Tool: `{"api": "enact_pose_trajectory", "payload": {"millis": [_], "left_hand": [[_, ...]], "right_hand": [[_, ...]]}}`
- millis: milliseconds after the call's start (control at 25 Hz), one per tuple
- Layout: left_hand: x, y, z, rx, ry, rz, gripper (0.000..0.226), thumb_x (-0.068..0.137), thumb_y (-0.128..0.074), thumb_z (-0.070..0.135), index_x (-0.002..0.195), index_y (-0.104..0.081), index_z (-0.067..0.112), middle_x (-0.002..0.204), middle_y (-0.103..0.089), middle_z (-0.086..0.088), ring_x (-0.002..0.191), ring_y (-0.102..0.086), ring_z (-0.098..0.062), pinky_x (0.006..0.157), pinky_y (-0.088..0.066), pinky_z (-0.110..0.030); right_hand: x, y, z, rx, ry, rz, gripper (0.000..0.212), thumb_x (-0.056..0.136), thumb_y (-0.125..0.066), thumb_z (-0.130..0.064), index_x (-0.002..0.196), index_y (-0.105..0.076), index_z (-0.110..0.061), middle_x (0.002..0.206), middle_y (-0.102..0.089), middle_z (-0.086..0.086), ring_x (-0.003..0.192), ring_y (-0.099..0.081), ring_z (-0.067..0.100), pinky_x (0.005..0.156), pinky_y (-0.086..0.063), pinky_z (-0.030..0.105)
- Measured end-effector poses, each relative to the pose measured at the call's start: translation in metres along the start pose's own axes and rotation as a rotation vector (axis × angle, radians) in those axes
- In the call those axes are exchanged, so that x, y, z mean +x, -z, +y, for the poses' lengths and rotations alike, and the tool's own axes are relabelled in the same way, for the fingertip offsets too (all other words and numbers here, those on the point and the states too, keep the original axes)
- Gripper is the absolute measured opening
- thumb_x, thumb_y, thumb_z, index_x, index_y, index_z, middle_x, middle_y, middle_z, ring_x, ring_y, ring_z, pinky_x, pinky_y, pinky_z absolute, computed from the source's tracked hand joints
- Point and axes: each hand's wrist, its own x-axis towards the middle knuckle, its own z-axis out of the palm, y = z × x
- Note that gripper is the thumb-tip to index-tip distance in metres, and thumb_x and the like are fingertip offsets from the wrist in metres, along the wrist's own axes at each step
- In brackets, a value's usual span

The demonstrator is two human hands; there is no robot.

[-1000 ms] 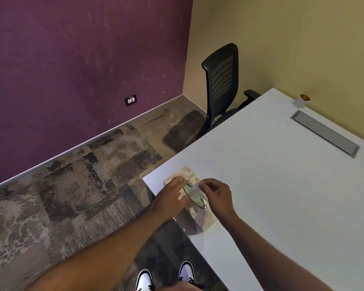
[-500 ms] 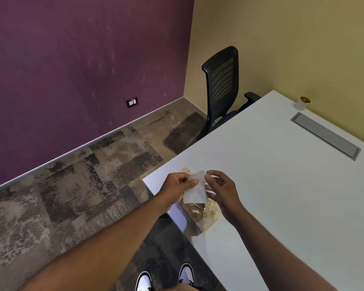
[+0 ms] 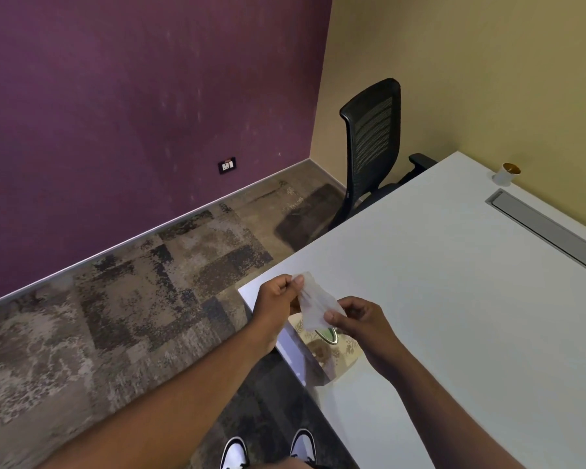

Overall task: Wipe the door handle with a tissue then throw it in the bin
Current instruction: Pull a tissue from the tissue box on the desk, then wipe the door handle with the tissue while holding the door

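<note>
Tissue out of box, held between both hands over table corner.

Left hand pinches the upper corner of the tissue with thumb and forefinger; right hand pinches the lower edge likewise, other fingers curled. Sheet stretched taut between them, probably to spread it before wiping. It hangs just above the patterned tissue box at the edge of the white table. Door handle and bin not in view.
</note>
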Motion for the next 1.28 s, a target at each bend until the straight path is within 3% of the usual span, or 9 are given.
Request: {"api": "enact_pose_trajectory", "payload": {"millis": [160, 360, 520, 640, 760, 920, 1080, 1200, 1280], "left_hand": [[-0.006, 0.005, 0.011, 0.048, -0.031, -0.009, 0.026, 0.109, -0.068, 0.038, 0.099, -0.079, 0.017, 0.103, -0.082, -0.019, 0.092, -0.074, -0.026, 0.079, -0.058, -0.038], [-0.017, 0.027, 0.037, 0.050, -0.062, -0.013, 0.023, 0.108, -0.071, 0.032, 0.101, -0.083, 0.013, 0.092, -0.084, -0.011, 0.077, -0.077, -0.018, 0.065, -0.059, -0.028], [-0.035, 0.060, 0.055, 0.008, -0.027, 0.021, 0.024, 0.105, -0.074, 0.024, 0.086, -0.087, 0.020, 0.080, -0.081, 0.000, 0.064, -0.072, -0.008, 0.056, -0.055, -0.019], [-0.054, 0.086, 0.061, 0.035, -0.027, 0.053, 0.024, 0.106, -0.073, 0.023, 0.087, -0.087, 0.018, 0.078, -0.078, 0.001, 0.062, -0.068, -0.008, 0.055, -0.052, -0.018], [-0.071, 0.106, 0.066, -0.042, -0.076, 0.147, 0.024, 0.102, -0.074, 0.032, 0.086, -0.082, 0.017, 0.079, -0.076, -0.001, 0.066, -0.068, -0.012, 0.056, -0.055, -0.021], [-0.090, 0.125, 0.066, -0.156, -0.168, 0.255, 0.029, 0.114, -0.058, 0.026, 0.094, -0.074, 0.012, 0.087, -0.077, -0.005, 0.080, -0.072, -0.015, 0.078, -0.062, -0.030], [-0.122, 0.151, 0.062, -0.066, -0.220, 0.358, 0.033, 0.116, -0.055, 0.029, 0.088, -0.068, 0.016, 0.073, -0.068, 0.001, 0.062, -0.063, -0.011, 0.058, -0.053, -0.024], [-0.145, 0.177, 0.060, -0.023, -0.206, 0.229, 0.016, 0.099, -0.081, 0.020, 0.096, -0.067, 0.014, 0.080, -0.074, 0.003, 0.066, -0.069, -0.009, 0.059, -0.055, -0.020], [-0.168, 0.205, 0.059, -0.022, -0.098, 0.068, 0.027, 0.086, -0.086, 0.007, 0.108, -0.072, 0.011, 0.093, -0.082, 0.001, 0.080, -0.077, -0.009, 0.067, -0.060, -0.018]], "right_hand": [[0.010, -0.024, -0.017, 0.196, -0.082, -0.119, 0.048, 0.091, -0.073, -0.046, 0.122, -0.070, -0.009, 0.123, -0.073, 0.014, 0.114, -0.073, 0.034, 0.099, -0.061, 0.042], [0.032, -0.046, -0.036, 0.260, -0.053, -0.200, 0.026, 0.096, -0.069, -0.036, 0.105, -0.081, -0.015, 0.113, -0.078, 0.010, 0.105, -0.076, 0.027, 0.086, -0.061, 0.030], [0.046, -0.064, -0.047, 0.324, -0.031, -0.309, 0.025, 0.101, -0.066, -0.034, 0.100, -0.076, -0.011, 0.117, -0.073, 0.019, 0.111, -0.075, 0.029, 0.092, -0.062, 0.040], [0.050, -0.090, -0.057, 0.184, 0.034, -0.324, 0.030, 0.105, -0.060, -0.033, 0.101, -0.068, -0.005, 0.112, -0.071, 0.022, 0.107, -0.073, 0.031, 0.091, -0.063, 0.041], [0.045, -0.113, -0.070, -0.169, 0.181, -0.316, 0.030, 0.106, -0.055, -0.041, 0.093, -0.066, -0.016, 0.094, -0.073, 0.007, 0.089, -0.069, 0.023, 0.077, -0.058, 0.036], [0.040, -0.136, -0.085, -0.299, 0.156, -0.549, 0.031, 0.102, -0.063, -0.042, 0.103, -0.073, -0.012, 0.093, -0.079, 0.006, 0.082, -0.070, 0.020, 0.072, -0.054, 0.032], [0.033, -0.167, -0.095, -0.255, 0.059, -0.822, 0.032, 0.094, -0.075, -0.036, 0.113, -0.078, -0.011, 0.109, -0.080, 0.018, 0.089, -0.074, 0.026, 0.079, -0.057, 0.039], [0.028, -0.188, -0.100, -0.058, 0.040, -0.858, 0.037, 0.095, -0.068, -0.036, 0.116, -0.074, -0.006, 0.103, -0.079, 0.013, 0.091, -0.072, 0.023, 0.080, -0.059, 0.034], [0.020, -0.211, -0.100, -0.055, 0.067, -0.852, 0.037, 0.097, -0.066, -0.038, 0.114, -0.072, -0.007, 0.105, -0.079, 0.013, 0.092, -0.074, 0.025, 0.081, -0.060, 0.036]]}}
